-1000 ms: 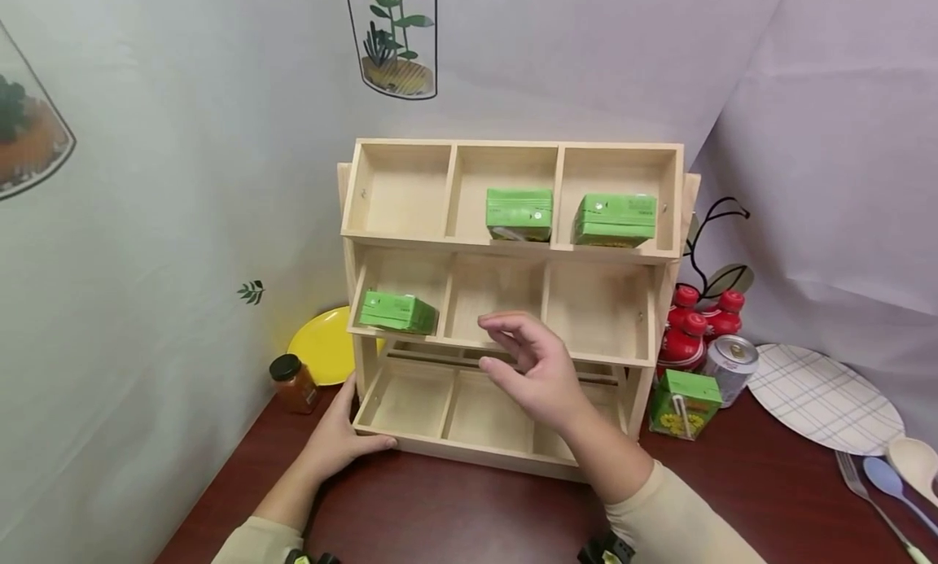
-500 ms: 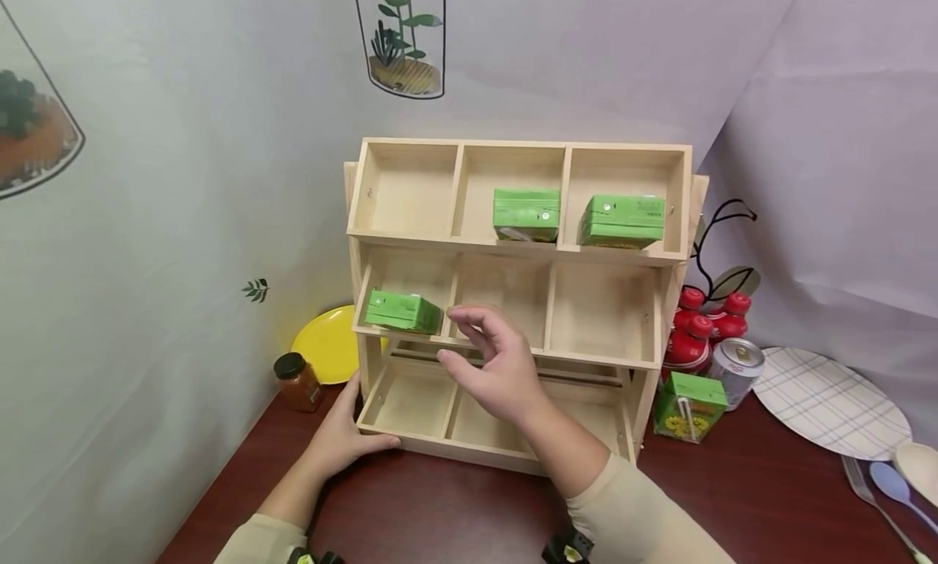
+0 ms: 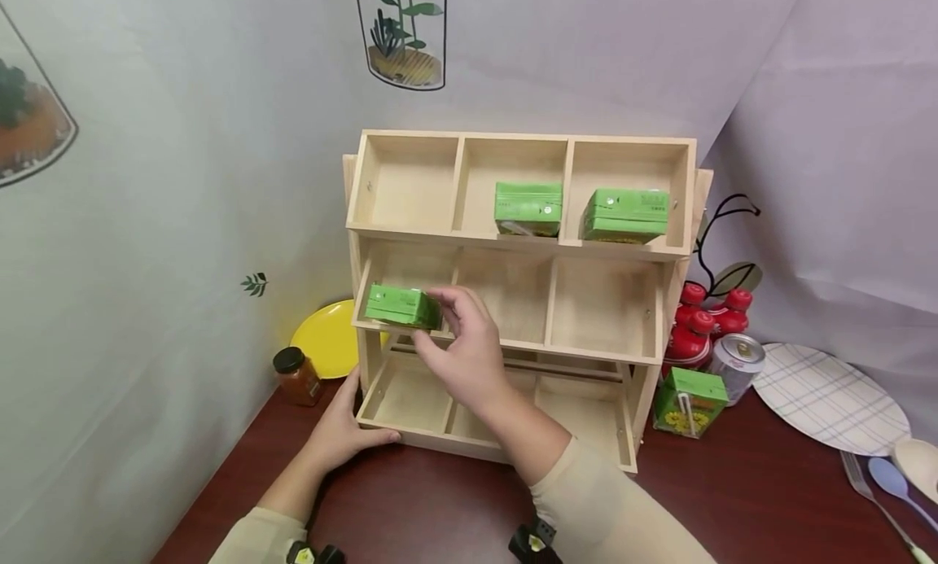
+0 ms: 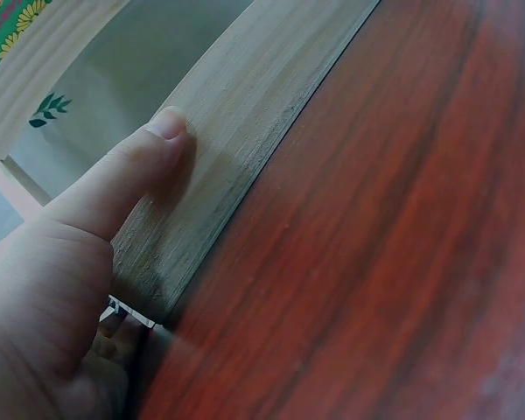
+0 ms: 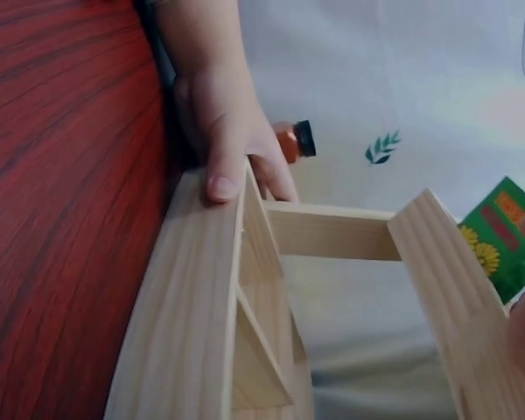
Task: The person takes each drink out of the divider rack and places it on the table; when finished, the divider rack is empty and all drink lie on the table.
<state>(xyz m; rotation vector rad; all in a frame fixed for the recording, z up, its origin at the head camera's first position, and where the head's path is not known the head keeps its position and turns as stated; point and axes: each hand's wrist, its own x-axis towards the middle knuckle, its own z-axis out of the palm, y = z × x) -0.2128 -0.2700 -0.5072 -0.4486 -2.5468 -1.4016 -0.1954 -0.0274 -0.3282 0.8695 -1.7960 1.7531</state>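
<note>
My left hand [image 3: 337, 435] grips the lower left corner of a three-tier wooden display rack [image 3: 428, 233]. Its thumb [image 4: 149, 153] lies along the front board of the bottom tier, with the fingers round the side. At the right end of a green juice carton [image 3: 396, 305], in the middle tier's left compartment, is my right hand [image 3: 472, 348]. Its fingers reach the carton's right side and its thumb is low over the tier's front lip, the two spread apart. Two more green cartons, one in the top middle [image 3: 529, 206] and one in the top right [image 3: 626, 214], sit in their compartments.
Right of the rack stand another juice carton [image 3: 689, 403], a silver can [image 3: 736, 360] and red-capped bottles [image 3: 689, 340]. Beyond lie a checked plate [image 3: 828, 397], a fork [image 3: 865, 487] and spoons [image 3: 890, 474]. A yellow plate [image 3: 322, 340] and a jar [image 3: 296, 377] are at the left.
My right hand has moved left across the middle tier to the green carton's right end. My left hand keeps its hold on the rack, and the cartons stay in their compartments.
</note>
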